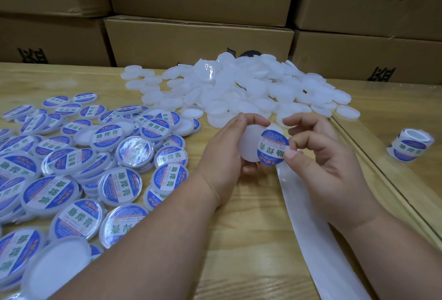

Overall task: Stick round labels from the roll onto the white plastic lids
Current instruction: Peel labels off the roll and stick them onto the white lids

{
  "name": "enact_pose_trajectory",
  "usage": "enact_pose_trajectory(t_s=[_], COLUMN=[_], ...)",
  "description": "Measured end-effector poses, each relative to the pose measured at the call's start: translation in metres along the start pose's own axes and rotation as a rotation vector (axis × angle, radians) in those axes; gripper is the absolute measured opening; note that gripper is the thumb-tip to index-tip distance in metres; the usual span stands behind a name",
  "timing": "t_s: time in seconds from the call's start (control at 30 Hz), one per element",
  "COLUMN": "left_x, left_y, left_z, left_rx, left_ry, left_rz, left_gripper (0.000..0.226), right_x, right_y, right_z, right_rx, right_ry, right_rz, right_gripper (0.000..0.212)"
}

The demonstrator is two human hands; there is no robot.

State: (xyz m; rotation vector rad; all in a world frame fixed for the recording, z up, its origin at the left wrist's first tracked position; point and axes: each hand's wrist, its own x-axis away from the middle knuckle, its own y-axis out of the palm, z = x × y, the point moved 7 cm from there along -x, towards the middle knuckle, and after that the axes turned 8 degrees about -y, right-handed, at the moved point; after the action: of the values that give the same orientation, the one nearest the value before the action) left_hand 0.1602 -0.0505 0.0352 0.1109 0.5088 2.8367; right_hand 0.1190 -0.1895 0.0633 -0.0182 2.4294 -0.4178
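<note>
Mid-frame, the left hand (224, 153) grips a bare white lid (247, 146) by its rim; the right hand (318, 156) pinches a round label (272, 150) at its edge, overlapping the lid's right side; the label looks thin, floppy and tacky, best held by the very edge; the lid seems light and stiff; the roll (410, 145) stands at the right edge, its spent backing strip (311, 223) trailing to the lower right; blank lids (239, 89) heap at upper centre, labelled lids (71, 168) crowd the worktop (244, 228) at left; boxes (198, 41) behind; nothing blocks the hands
</note>
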Motion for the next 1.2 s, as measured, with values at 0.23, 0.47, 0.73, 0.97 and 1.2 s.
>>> enact_pose_trajectory(t_s=[0.23,0.47,0.73,0.97,1.2], left_x=[0.0,-0.001,0.001,0.001,0.0], left_y=[0.007,0.009,0.01,0.01,0.01], left_z=[-0.002,-0.003,-0.003,-0.003,-0.005], left_rx=[0.004,-0.083,-0.105,-0.104,-0.114], left_ry=[-0.01,-0.027,-0.038,-0.044,-0.052], left_rz=[-0.095,-0.112,-0.118,-0.109,-0.11], left_gripper=[0.028,0.035,0.035,0.033,0.033], right_x=[0.002,0.003,0.004,0.003,0.003], right_y=[0.003,-0.001,0.002,0.001,0.001], right_z=[0.006,0.009,0.011,0.012,0.012], right_rx=[0.08,0.172,0.178,0.195,0.2], right_ry=[0.113,0.134,0.134,0.136,0.137], right_rz=[0.033,0.057,0.031,0.039,0.043], right_gripper=[0.017,0.017,0.016,0.014,0.014])
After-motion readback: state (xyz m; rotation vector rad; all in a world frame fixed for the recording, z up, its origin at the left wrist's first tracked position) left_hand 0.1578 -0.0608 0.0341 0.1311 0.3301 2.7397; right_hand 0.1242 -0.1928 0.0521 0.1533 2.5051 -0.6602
